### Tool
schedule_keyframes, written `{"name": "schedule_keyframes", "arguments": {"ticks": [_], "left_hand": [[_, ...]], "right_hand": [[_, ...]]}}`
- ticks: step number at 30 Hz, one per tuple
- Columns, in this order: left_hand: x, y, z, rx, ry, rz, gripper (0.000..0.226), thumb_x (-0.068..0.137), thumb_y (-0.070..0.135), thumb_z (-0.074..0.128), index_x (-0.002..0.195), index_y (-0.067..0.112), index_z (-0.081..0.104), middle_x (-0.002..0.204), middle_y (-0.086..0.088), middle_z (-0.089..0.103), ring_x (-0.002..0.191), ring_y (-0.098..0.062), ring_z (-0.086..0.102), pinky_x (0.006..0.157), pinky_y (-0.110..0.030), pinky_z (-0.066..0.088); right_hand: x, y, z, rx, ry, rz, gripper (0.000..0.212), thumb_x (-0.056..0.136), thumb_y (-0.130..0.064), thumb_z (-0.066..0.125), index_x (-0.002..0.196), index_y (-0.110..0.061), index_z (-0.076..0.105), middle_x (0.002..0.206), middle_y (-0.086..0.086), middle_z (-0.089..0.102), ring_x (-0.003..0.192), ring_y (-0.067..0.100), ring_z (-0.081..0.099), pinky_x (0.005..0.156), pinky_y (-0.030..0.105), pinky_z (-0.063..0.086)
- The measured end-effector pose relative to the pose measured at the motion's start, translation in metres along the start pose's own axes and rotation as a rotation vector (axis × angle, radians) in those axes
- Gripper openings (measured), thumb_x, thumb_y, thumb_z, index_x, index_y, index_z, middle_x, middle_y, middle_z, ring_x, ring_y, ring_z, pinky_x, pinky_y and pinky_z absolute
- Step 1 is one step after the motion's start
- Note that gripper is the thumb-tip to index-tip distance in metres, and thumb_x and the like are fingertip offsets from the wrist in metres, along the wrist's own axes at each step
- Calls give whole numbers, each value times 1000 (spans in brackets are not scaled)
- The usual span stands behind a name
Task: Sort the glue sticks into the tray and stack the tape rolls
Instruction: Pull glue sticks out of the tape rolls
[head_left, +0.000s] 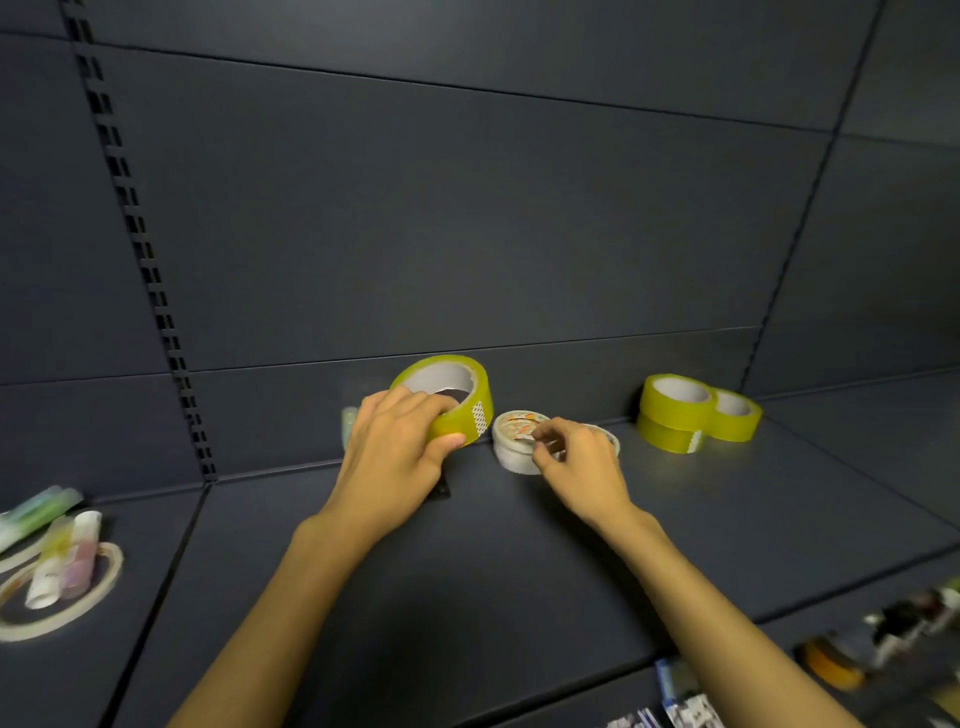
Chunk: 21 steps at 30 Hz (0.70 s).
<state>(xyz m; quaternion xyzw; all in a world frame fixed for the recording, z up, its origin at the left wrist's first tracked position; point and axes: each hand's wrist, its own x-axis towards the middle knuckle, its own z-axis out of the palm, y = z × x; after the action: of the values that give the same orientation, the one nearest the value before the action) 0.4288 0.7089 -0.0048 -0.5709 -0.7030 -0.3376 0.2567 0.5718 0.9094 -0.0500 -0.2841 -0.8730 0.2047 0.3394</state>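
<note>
Fingers of the left hand (395, 447) curl over the near rim of a big yellow-green tape roll (451, 396), thumb pressed to its outer band, gripping it. That roll is tipped up on its edge, its open core facing up and toward the back wall, near the middle of the dark shelf (467, 545). The left forearm reaches straight in from below, wrist level, back of the hand up.

Just to its right, the right hand (576, 467) hovers over a small white tape roll (514, 441) lying flat, its hole pointing up. Fingertips (540, 434) are bent and pinch at its top edge; whether they truly hold it or only touch it I cannot tell for sure, though they look closed on it. Another pale roll seems to lie behind the hand, mostly hidden.

Further right, well apart, three yellow tape rolls (696, 410) sit near the back corner: two stacked flat, one flat beside them and touching.

Far left, several glue sticks (62, 556) lie across thin pale tape rings (78, 597), their long axes running roughly front to back.
</note>
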Motion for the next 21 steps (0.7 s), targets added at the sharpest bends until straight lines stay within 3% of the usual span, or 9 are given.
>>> {"name": "schedule_keyframes", "arguments": {"ticks": [5, 14, 21], "left_hand": [[33, 56, 53, -34, 41, 30, 19, 89, 35, 63, 104, 24, 65, 98, 14, 66, 99, -13, 50, 89, -24, 26], [122, 183, 168, 3, 54, 58, 24, 85, 38, 66, 104, 23, 67, 99, 9, 69, 100, -17, 51, 85, -27, 27], [192, 260, 257, 85, -94, 27, 27, 92, 42, 62, 111, 24, 65, 107, 6, 69, 109, -21, 53, 90, -34, 35]], "right_hand": [[0, 71, -57, -13, 53, 57, 10, 83, -27, 67, 92, -25, 70, 86, -10, 72, 81, 10, 68, 73, 37, 56], [20, 215, -161, -83, 17, 40, 15, 85, -35, 68, 97, -27, 69, 92, -13, 71, 81, 12, 67, 73, 36, 55], [36, 299, -221, -82, -35, 32, 16, 83, -31, 71, 99, -28, 69, 93, -11, 68, 84, 12, 65, 76, 36, 55]]}}
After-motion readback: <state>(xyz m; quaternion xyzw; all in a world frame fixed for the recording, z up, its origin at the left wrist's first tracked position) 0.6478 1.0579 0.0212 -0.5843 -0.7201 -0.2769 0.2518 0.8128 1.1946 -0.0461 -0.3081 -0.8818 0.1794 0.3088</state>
